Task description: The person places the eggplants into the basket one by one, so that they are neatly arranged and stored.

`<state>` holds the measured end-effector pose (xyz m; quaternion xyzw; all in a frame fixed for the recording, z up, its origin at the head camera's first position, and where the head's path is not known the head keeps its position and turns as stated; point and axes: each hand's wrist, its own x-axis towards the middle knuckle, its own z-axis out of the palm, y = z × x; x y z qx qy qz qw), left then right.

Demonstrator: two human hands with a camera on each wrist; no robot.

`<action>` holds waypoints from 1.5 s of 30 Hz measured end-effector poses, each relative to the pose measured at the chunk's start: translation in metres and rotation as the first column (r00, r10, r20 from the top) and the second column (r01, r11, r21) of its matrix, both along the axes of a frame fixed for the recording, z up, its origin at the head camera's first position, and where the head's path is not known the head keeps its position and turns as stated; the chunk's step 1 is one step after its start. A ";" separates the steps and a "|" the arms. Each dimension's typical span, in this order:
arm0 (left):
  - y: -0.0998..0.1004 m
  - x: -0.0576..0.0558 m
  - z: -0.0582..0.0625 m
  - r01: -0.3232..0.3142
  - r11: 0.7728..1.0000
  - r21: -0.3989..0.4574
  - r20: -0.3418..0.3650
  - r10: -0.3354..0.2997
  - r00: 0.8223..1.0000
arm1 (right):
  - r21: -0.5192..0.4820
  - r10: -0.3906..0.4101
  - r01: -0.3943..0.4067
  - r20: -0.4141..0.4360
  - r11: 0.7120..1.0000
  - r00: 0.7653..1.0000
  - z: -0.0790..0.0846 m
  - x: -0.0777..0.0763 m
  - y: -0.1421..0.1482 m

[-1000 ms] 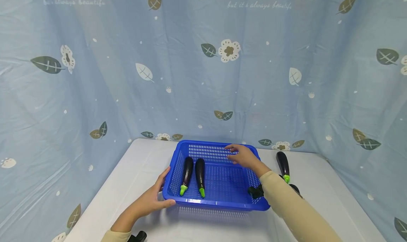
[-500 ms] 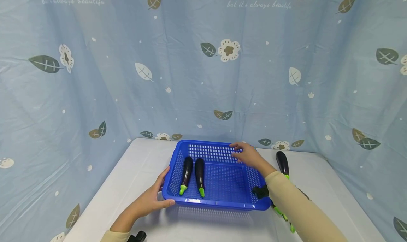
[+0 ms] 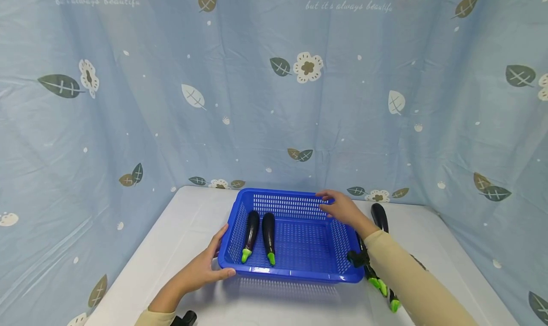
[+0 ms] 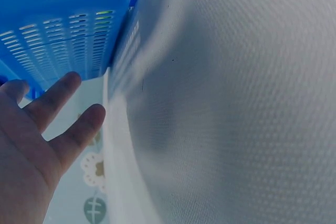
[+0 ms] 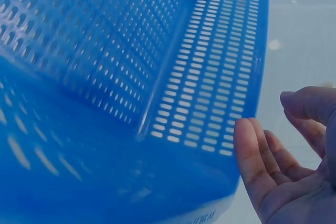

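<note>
A blue perforated plastic basket [image 3: 299,276] stands on the white table. Two dark eggplants with green stem ends, a left one [image 3: 251,233] and a right one [image 3: 269,235], lie side by side in its left half. My left hand [image 3: 201,271] rests at the basket's left front corner, thumb along the near rim; the left wrist view shows its fingers spread and fairly straight beside the perforated wall. Over the far right corner hovers my right hand [image 3: 342,209], holding nothing. Its fingers are loosely bent near the rim in the right wrist view.
Right of the basket more eggplants lie on the table, one farther back [image 3: 379,216] and several nearer [image 3: 378,283], partly hidden by the right forearm and sleeve [image 3: 411,278]. A blue patterned curtain [image 3: 265,102] hangs behind and along both sides.
My right hand has drifted right over the basket toward its far right corner. More of the green eggplant ends at the right show now. The left hand and basket stay put.
</note>
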<state>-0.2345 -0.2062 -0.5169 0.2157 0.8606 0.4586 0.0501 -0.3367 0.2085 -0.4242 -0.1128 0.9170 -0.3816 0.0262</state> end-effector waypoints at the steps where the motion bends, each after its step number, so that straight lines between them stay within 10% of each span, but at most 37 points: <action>1: 0.000 0.000 0.000 -0.001 1.000 0.000 0.001 0.001 1.000 | 0.003 -0.002 0.002 0.000 1.000 1.000 0.001 0.001 0.001; 45: 0.000 -0.001 -0.003 0.008 1.000 0.005 -0.017 -0.007 1.000 | 0.055 -0.096 0.100 -0.080 0.993 0.992 -0.001 0.010 0.041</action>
